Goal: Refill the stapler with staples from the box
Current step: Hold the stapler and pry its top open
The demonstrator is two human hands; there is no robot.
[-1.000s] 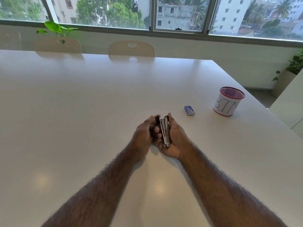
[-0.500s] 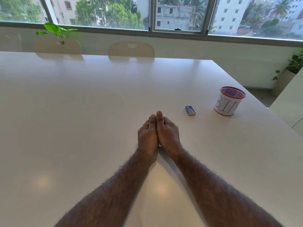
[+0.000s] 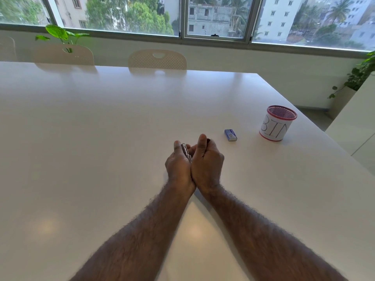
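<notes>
Two bare forearms come in from the near edge & meet over the white counter, wrists pressed side by side. The left hand is curled shut around the stapler, thumb up along its far end; only a thin strip of the stapler shows between the hands: silver metal, narrow, angled from upper left down toward the wrists, w/ a shiny edge catching light. Rest of its body is hidden by the fingers, so can't tell if it's hinged open or closed. The right hand is curled in a loose fist touching the left, thumb raised, w/ a small dark bit poking out past the knuckles at top; can't tell what that bit is, nor whether this hand grips the stapler too. Just beyond & to the right of the hands, apart from them, the staple box lies flat on the counter: small, blue, rectangular, pale print on top, looks closed. Farther right stands a round cup, white w/ red rims & "BIN" hand-lettered on its side. At the far edge, two pale chair backs; behind them a leafy plant & windows.
</notes>
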